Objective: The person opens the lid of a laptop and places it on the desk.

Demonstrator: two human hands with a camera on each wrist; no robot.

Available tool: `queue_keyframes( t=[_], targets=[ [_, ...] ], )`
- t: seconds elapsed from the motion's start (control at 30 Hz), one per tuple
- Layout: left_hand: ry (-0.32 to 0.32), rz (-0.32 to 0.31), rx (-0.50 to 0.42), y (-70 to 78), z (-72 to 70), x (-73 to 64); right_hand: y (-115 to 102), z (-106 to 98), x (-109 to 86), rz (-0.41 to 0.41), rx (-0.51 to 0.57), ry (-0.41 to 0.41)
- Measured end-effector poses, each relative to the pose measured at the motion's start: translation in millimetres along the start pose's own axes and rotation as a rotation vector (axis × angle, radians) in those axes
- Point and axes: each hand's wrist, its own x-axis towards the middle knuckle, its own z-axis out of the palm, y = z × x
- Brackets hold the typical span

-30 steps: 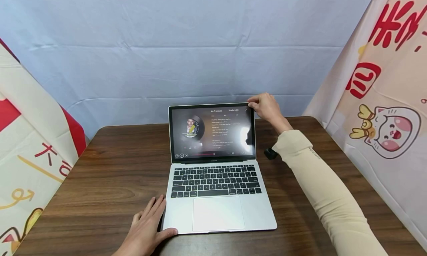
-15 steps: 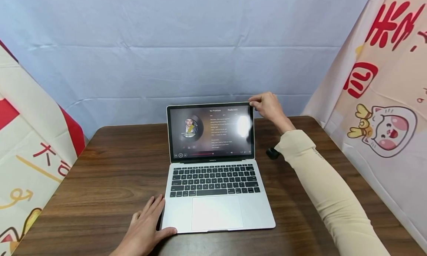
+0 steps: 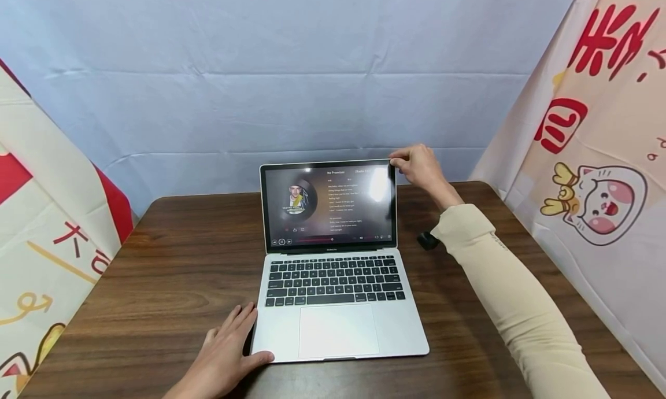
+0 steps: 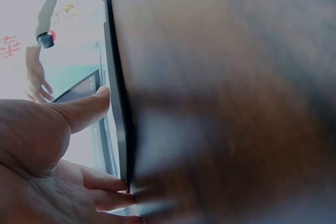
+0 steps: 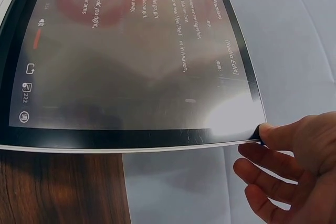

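A silver laptop (image 3: 338,332) stands unfolded on the wooden table, its screen (image 3: 328,208) lit with a music player and lines of lyrics. My right hand (image 3: 420,165) pinches the top right corner of the screen between thumb and fingers; the right wrist view shows the thumb (image 5: 278,136) on the front and the fingers behind the edge. At the laptop's front left corner rests my left hand (image 3: 224,347), thumb on the corner and straight fingers along the left side. In the left wrist view the thumb (image 4: 84,111) lies against the laptop's edge.
The dark wooden table (image 3: 171,272) extends on both sides of the laptop. A pale cloth backdrop (image 3: 291,81) hangs behind it. Printed cloths with red characters and cartoon figures hang at the left (image 3: 67,260) and right (image 3: 603,202).
The screen seems to lean back very slightly, with the bright reflection on it shifting left and upward. My right hand keeps its pinch on the corner; my left hand has barely moved.
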Motion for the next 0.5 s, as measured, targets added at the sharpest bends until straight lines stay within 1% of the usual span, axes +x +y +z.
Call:
queue_keyframes(
  t=[0.27, 0.5],
  targets=[
    [0.02, 0.025, -0.019, -0.4, -7.6, 0.2, 7, -6, -3.3, 0.005, 0.002, -0.006],
    [0.081, 0.054, -0.044, -1.2, -12.6, -1.7, 10, -7, -5.5, -0.007, -0.014, 0.017]
  ],
)
